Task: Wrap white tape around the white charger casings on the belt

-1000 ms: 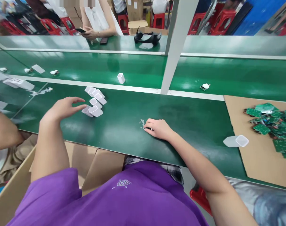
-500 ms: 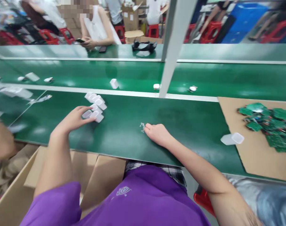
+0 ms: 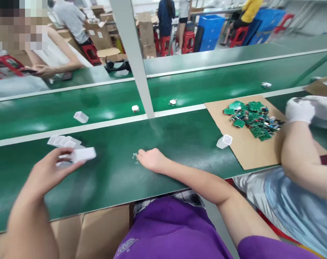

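Note:
My left hand (image 3: 46, 171) is closed on a white plastic housing (image 3: 85, 154), gripped between thumb and fingers and lifted off the green bench (image 3: 112, 183). Just behind it lies a row of similar white housings (image 3: 62, 140), partly hidden by the fingers. My right hand (image 3: 154, 160) rests on the bench with its fingertips pinched together. Whatever is between those fingertips, if anything, is too small to make out. Beside them is a scatter of tiny clear pieces (image 3: 134, 157). A single white housing (image 3: 224, 141) lies farther right, at the edge of a cardboard sheet (image 3: 239, 153).
Green circuit boards (image 3: 255, 117) are heaped on the cardboard. To the right, a co-worker's gloved hands (image 3: 300, 109) are at work. Behind the bench, a green conveyor belt (image 3: 112, 100) carries a white housing (image 3: 81, 117) and small white parts (image 3: 173, 102). A post (image 3: 138, 61) stands ahead.
My left hand has picked a white housing from the group and raised it. My right hand stays pinched by the tiny pieces. The view has swung right, showing the co-worker's gloved hands.

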A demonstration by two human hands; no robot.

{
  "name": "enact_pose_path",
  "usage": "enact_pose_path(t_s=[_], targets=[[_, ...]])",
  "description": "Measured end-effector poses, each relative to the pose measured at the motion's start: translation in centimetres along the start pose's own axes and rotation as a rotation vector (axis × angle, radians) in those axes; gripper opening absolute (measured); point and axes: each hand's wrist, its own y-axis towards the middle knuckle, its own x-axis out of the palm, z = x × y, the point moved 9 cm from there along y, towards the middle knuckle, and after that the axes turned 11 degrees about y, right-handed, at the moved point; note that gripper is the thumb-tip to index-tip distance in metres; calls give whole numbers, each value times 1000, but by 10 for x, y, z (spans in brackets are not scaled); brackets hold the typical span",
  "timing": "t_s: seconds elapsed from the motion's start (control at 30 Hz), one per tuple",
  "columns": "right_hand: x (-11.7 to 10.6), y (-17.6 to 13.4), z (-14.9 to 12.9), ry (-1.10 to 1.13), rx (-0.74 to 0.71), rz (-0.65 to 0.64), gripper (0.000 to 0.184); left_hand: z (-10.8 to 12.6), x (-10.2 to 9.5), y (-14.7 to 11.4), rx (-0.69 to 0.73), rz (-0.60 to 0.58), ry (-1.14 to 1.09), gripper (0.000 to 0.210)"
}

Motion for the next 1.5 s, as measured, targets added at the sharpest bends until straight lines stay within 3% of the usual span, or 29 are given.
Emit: enact_pose_path(t_s=[0.17,0.27,0.4,0.53,0.77,0.9,1.0,1.2,1.33,1.5], targets=[[-34,5,33,337,61,217,14,118,50,8,225,-155,-872,57],[-60,4,51,528,97,382,19,164,86,14,227,-242,-1066,61],[-75,-1,67,797,124,526,29,198,128,1,144,-480,-1212,62],[-62,-2,67,1249,117,522,35,201,144,-22,141,-551,-1179,54],[-54,-6,59,1299,210,466,34,195,145,-34,-12,-574,-1330,51],[-57,-7,61,1164,195,476,29,199,141,-35,57,-594,-1352,36],[-63,-7,56,1058,117,505,23,191,140,-32,24,-505,-1308,17],[-78,-16,44,729,59,596,22,184,128,-24,100,-287,-1100,19],[-82,-22,33,429,2,624,25,183,127,-24,110,-265,-1003,19],[-74,-17,33,241,37,569,31,184,128,-20,114,-292,-962,23]])
